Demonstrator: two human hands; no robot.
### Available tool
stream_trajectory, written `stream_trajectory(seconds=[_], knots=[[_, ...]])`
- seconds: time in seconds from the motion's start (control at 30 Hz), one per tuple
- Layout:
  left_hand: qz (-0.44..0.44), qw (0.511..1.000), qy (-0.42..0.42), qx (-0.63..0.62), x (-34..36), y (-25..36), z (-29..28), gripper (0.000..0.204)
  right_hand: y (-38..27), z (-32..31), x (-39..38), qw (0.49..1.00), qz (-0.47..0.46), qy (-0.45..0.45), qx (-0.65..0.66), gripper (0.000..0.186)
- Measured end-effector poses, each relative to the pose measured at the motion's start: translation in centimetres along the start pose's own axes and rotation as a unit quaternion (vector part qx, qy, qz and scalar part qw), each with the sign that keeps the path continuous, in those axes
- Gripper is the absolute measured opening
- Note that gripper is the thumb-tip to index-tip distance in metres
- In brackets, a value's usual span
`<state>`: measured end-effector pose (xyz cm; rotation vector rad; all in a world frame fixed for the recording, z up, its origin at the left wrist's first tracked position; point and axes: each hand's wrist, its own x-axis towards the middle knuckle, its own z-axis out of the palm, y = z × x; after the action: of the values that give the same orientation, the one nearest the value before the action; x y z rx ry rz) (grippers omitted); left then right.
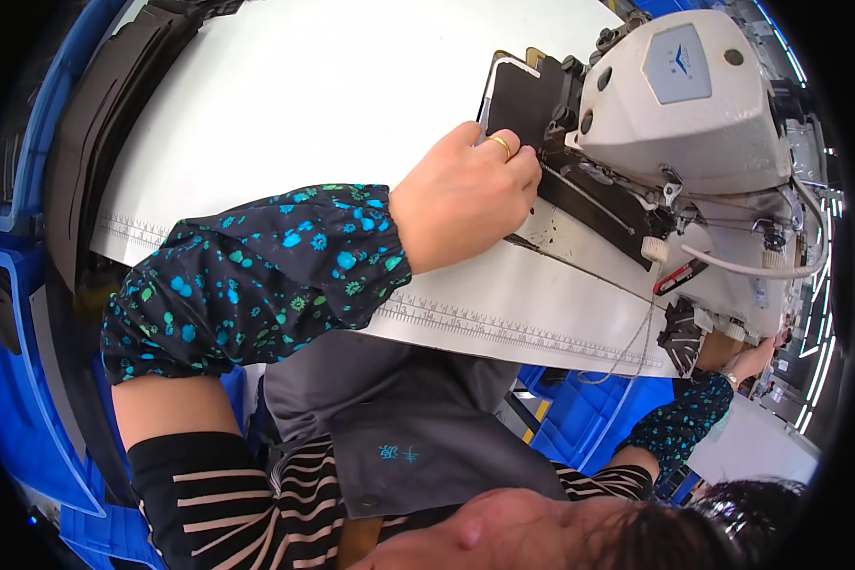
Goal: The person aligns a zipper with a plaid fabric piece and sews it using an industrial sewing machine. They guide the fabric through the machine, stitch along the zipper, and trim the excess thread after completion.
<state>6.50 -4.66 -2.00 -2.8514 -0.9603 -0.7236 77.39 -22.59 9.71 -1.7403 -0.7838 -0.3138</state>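
Observation:
My left hand (470,195), with a ring on one finger, rests at the left side of a white industrial sewing machine (684,104). Its fingers are bent and close together on the edge of a dark flat piece (521,100), with the fingertips partly hidden. Running on from there under the machine head is a dark strip (594,214). At the far right, my right hand (755,361) reaches to the machine's lower right end. Its fingers look small there, and what they touch is hard to make out.
Dark panels (100,142) lie stacked at the table's left edge, above blue bins (28,380). A printed ruler strip (484,325) follows the white table's near edge. By the machine are a red-and-black tool (681,276), a loose cord (648,332) and bunched dark material (679,337).

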Motion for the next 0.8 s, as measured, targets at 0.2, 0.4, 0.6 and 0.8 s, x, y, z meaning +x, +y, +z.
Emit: stream_trajectory(seconds=[0.2, 0.4, 0.6, 0.8], knots=[[0.003, 1.000, 0.011, -0.004, -0.2, -0.2, 0.3, 0.035, -1.9, 1.3, -2.5, 0.999, 0.043, 0.020, 0.014, 0.042], [0.011, 1.000, 0.017, -0.015, -0.1, -0.2, 0.3, 0.036, 0.4, 0.1, -2.6, 0.995, -0.063, -0.009, -0.071, 0.042], [0.010, 1.000, 0.013, -0.016, -0.1, -0.2, 0.3, 0.036, 0.4, -0.1, -2.5, 0.999, -0.034, -0.032, -0.024, 0.045], [0.006, 1.000, 0.010, -0.015, -0.1, -0.3, 0.2, 0.037, -0.8, 2.0, -4.3, 1.000, -0.020, -0.012, 0.001, 0.041]])
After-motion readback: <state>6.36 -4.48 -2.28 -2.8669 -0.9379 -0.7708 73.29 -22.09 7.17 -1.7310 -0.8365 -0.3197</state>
